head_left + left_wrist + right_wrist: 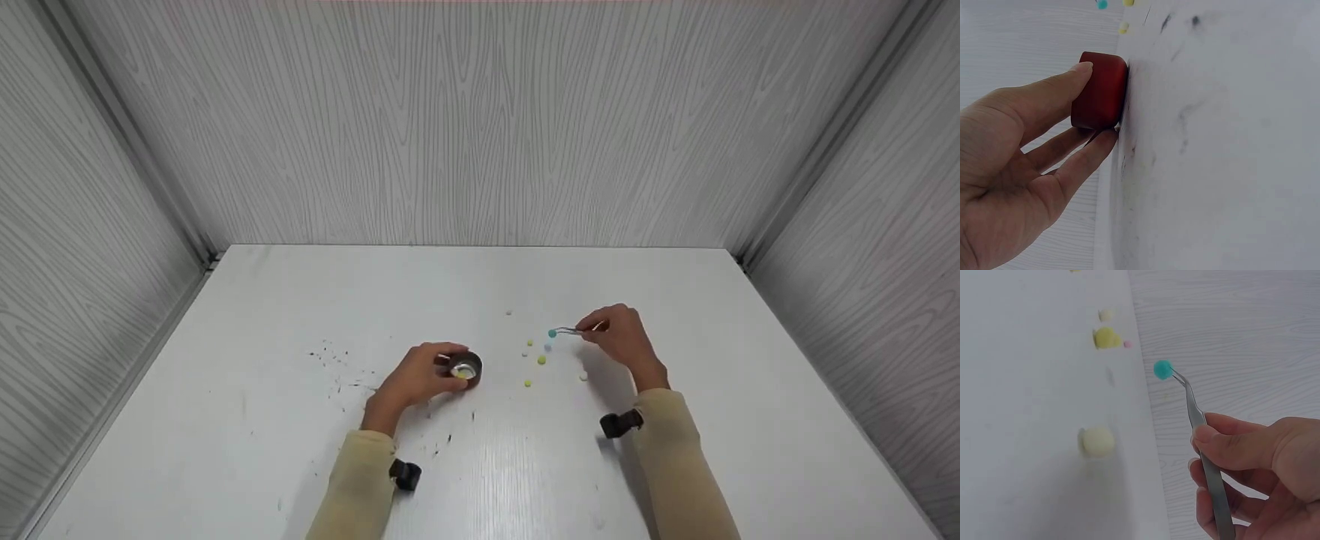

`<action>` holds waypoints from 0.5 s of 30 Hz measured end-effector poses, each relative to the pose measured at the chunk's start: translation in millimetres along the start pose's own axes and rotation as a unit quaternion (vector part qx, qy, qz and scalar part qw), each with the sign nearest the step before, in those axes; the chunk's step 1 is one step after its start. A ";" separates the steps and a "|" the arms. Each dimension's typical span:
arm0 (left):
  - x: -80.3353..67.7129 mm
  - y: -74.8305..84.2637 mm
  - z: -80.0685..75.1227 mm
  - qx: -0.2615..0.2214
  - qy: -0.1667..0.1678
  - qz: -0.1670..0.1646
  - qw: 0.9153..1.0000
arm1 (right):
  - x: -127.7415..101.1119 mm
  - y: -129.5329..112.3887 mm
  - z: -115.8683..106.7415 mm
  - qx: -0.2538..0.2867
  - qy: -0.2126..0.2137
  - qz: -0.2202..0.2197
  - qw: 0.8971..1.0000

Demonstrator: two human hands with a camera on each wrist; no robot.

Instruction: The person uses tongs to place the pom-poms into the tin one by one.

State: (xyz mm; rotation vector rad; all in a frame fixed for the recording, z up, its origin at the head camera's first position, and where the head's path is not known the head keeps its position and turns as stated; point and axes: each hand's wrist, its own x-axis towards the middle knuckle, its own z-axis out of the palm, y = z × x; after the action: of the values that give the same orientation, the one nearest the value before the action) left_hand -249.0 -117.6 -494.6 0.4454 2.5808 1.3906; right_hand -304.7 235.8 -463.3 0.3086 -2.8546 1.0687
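Observation:
My right hand (621,337) grips a pair of bent-tip metal tweezers (1204,444), thumb pressed along one side. At their tips sits a small teal ball (1162,369), raised above the white table (315,292). On the left, my left hand (424,375) holds a small round cup (466,367) between thumb and fingers. The cup looks dark red from outside in the left wrist view, and a bit of yellow shows inside it in the head view. Between the hands lie several small balls, among them a yellow ball (541,360) and a pale blue ball (547,347).
A white ball (584,376) lies below the right hand, and a tiny white one (508,312) farther back. Dark specks (330,354) mark the table left of the left hand. Grey wood-patterned panels (480,120) stand at the back and both sides.

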 end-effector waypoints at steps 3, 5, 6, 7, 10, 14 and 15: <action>0.3 0.4 0.1 0.001 0.000 0.000 1.000 | -0.7 -4.6 -0.8 0.003 0.004 -0.012 1.000; 0.5 0.2 0.3 0.000 0.000 -0.001 1.000 | -1.7 -8.0 -1.3 0.003 0.008 -0.019 1.000; 0.5 0.4 0.3 -0.001 0.000 -0.001 1.000 | -2.2 -9.7 -1.5 0.004 0.009 -0.024 1.000; 0.4 0.4 0.3 0.000 0.001 -0.002 1.000 | -2.7 -11.5 -1.7 0.004 0.010 -0.028 1.000; 0.5 0.7 0.4 0.001 0.004 -0.004 1.000 | -3.6 -16.8 -1.9 0.008 0.014 -0.040 0.999; 0.4 1.7 0.4 -0.002 0.003 -0.010 1.000 | -3.6 -21.9 -0.2 0.012 0.021 -0.053 0.998; 0.2 2.0 0.2 -0.004 0.003 -0.012 1.000 | -3.2 -22.8 0.6 0.013 0.023 -0.058 0.998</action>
State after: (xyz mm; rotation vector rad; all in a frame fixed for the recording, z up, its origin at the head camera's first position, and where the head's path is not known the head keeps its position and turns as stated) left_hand -248.7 -116.4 -493.0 0.4077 2.5752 1.3973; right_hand -296.7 219.1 -449.6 0.4394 -2.7477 1.0772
